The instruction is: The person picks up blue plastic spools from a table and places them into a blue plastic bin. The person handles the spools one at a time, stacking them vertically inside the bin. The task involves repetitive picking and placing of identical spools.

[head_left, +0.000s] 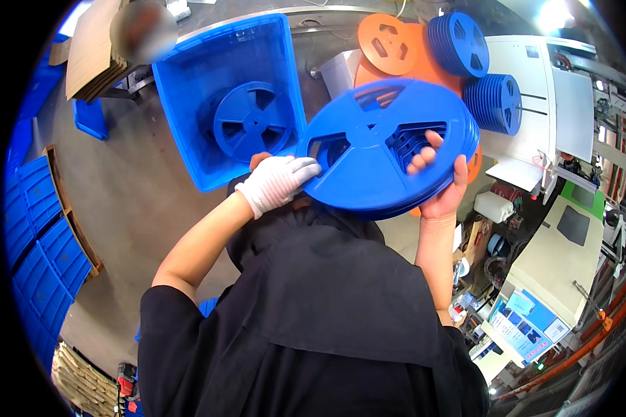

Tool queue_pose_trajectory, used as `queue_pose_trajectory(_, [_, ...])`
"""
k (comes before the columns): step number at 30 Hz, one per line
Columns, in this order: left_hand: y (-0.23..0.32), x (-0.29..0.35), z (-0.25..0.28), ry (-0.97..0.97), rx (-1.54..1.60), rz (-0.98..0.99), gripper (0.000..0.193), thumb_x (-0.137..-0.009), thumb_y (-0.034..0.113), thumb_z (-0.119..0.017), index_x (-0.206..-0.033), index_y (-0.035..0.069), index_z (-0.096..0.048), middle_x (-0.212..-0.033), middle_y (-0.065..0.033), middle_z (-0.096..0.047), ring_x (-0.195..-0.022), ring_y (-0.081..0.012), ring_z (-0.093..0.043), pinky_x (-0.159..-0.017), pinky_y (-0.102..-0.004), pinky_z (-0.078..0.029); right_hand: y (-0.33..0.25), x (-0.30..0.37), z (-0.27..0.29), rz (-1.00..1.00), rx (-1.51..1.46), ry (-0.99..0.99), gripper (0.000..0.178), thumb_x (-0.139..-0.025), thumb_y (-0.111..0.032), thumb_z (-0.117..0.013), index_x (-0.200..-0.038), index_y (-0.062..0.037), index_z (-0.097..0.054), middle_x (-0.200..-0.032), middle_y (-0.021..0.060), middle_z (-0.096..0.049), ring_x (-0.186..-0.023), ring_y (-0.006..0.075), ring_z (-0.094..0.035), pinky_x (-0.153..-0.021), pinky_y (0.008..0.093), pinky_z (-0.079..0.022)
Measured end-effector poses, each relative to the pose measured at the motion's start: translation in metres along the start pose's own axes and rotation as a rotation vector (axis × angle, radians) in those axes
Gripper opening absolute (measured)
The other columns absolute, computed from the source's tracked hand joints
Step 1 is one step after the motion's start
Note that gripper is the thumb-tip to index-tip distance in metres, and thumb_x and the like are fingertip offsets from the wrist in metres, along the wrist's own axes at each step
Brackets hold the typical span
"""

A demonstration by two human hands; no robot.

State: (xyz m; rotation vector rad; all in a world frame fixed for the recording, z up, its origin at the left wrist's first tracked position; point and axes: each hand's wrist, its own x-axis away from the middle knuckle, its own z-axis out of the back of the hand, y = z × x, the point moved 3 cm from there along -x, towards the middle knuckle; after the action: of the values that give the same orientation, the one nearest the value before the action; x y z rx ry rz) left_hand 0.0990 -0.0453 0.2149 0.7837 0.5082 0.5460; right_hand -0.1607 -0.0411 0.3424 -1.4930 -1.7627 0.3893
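A stack of blue plastic reels (368,170) with wide cut-out windows is held up in front of me, tilted. My right hand (445,194) is bare and grips the stack's right side, its fingers coming through a window and its thumb at the rim. On the opposite side, my left hand (278,182), in a white glove, has its fingers closed on the rim. Just beyond that hand stands a large blue plastic bin (219,59). Inside it lies a blue reel (256,125); whether others are under it I cannot tell.
Behind the held stack are an orange reel (386,43) and two upright stacks of blue reels (466,45), (501,104). A white machine (518,59) stands at the right. Cardboard sheets (94,48) are at far left, with blue crates (38,215) below them.
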Motion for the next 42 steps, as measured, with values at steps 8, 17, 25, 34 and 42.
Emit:
queue_pose_trajectory(8, [-0.04,0.074,0.009,0.55,1.57,0.717,0.033,-0.088,0.025,-0.069,-0.112,0.004,-0.059,-0.106,-0.0087,-0.064,-0.103,-0.022,-0.06,-0.092,-0.0372,-0.048,0.011,-0.002,0.039,-0.095,-0.027,0.185,0.038,-0.097,-0.029,-0.05,-0.12,0.0015,-0.053,-0.071,-0.0013,-0.037,-0.064,0.0102,-0.037,-0.062,0.0264,-0.036])
queue_pose_trajectory(17, [-0.071,0.131,-0.008,0.715,1.819,0.839,0.043,-0.081,0.02,-0.076,-0.116,0.003,-0.057,-0.108,-0.0098,-0.065,-0.104,-0.0237,-0.062,-0.093,-0.0403,-0.051,0.019,0.016,0.051,-0.08,-0.096,0.222,0.033,-0.095,-0.025,-0.052,-0.115,0.0005,-0.056,-0.07,-0.0001,-0.045,-0.062,0.0114,-0.043,-0.061,0.028,-0.04])
queue_pose_trajectory(25, [-0.14,0.14,-0.039,0.531,1.139,1.041,0.02,-0.094,0.012,-0.057,-0.113,0.004,-0.059,-0.103,-0.0073,-0.066,-0.092,-0.0162,-0.059,-0.085,-0.032,-0.048,0.028,0.024,0.048,-0.056,-0.008,0.288,0.032,-0.091,-0.022,-0.055,-0.114,0.0003,-0.056,-0.07,0.0013,-0.05,-0.062,0.0125,-0.047,-0.061,0.0287,-0.043])
queue_pose_trajectory(34, [-0.211,0.139,-0.101,0.38,0.776,1.429,0.039,-0.094,0.012,-0.058,-0.13,0.006,-0.046,-0.113,-0.0114,-0.059,-0.094,-0.02,-0.056,-0.082,-0.033,-0.046,0.031,0.033,0.047,-0.044,-0.002,0.219,0.029,-0.09,-0.022,-0.054,-0.11,-0.0012,-0.055,-0.065,-0.0002,-0.043,-0.057,0.0114,-0.043,-0.056,0.0277,-0.038])
queue_pose_trajectory(42, [-0.143,0.075,-0.049,0.533,0.754,1.239,0.05,-0.091,0.005,-0.059,-0.139,0.009,-0.045,-0.122,-0.0101,-0.059,-0.103,-0.0199,-0.059,-0.091,-0.028,-0.046,0.006,0.056,0.038,0.038,-0.081,-0.081,0.033,-0.085,-0.034,-0.065,-0.088,-0.007,-0.046,-0.05,-0.0046,-0.036,-0.041,0.0085,-0.037,-0.045,0.0251,-0.033])
